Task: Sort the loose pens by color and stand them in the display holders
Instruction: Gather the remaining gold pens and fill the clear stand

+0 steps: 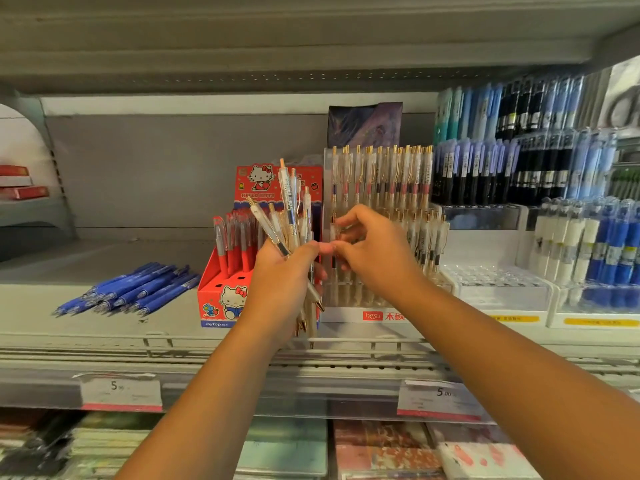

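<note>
My left hand (282, 275) grips a bunch of clear pens with gold clips (289, 216), fanned upward in front of the red cartoon-cat box (221, 292) of red pens. My right hand (372, 252) reaches in beside it, fingers curled and fingertips at the left thumb; whether it pinches a pen is blurred. Right behind it stands the clear tiered holder (381, 315) with a red-lettered label, filled with matching clear gold-clip pens (384, 174). Loose blue pens (131, 289) lie in a pile on the shelf at the left.
Further clear holders with blue, black and white pens (561, 188) fill the shelf to the right. A white empty-holed holder (498, 282) sits beside the clear one. A wire rail (346, 344) and price tags (438, 398) run along the shelf front. Notebooks lie below.
</note>
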A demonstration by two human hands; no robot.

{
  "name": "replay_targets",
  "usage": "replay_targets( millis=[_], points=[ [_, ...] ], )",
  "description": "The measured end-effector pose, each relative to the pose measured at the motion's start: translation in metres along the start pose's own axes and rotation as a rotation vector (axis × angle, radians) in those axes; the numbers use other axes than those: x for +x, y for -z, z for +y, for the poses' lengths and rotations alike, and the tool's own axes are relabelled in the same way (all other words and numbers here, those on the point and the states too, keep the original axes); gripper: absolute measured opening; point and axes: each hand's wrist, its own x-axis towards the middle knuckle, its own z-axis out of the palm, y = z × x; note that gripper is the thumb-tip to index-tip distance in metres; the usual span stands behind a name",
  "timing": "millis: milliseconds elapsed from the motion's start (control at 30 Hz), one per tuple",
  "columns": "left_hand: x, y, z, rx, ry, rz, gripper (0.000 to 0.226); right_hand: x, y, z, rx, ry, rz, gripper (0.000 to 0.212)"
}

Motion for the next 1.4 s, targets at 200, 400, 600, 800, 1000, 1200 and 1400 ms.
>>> replay_targets(
  millis=[200, 400, 600, 800, 1000, 1200, 1400],
  points=[
    [0.001, 0.0, -0.001, 0.004, 0.006, -0.004, 0.013, -0.003, 0.005, -0.001, -0.084, 0.018, 0.035, 0.024],
    [0.0, 0.001, -0.002, 0.055, -0.011, -0.052, 0.015, -0.009, 0.011, -0.011, -0.027, 0.071, 0.137, 0.026],
    [-0.002, -0.001, -0.002, 0.066, -0.021, -0.125, 0.018, -0.009, 0.017, -0.024, 0.426, -0.096, -0.021, 0.025],
    [-0.004, -0.002, -0.002, 0.057, -0.035, -0.165, 0.021, -0.013, 0.021, -0.023, 0.449, -0.112, -0.013, 0.023],
    [-0.002, -0.002, -0.004, 0.074, -0.048, -0.07, 0.018, -0.011, 0.025, -0.025, 0.464, -0.1, 0.103, 0.015],
    [0.002, 0.002, -0.004, 0.056, 0.031, 0.085, 0.008, -0.007, 0.037, -0.016, 0.261, -0.032, 0.212, 0.03],
    [0.001, 0.001, -0.003, 0.067, 0.039, 0.1, 0.011, -0.006, 0.036, -0.008, 0.209, 0.02, 0.196, 0.034]
  ],
)
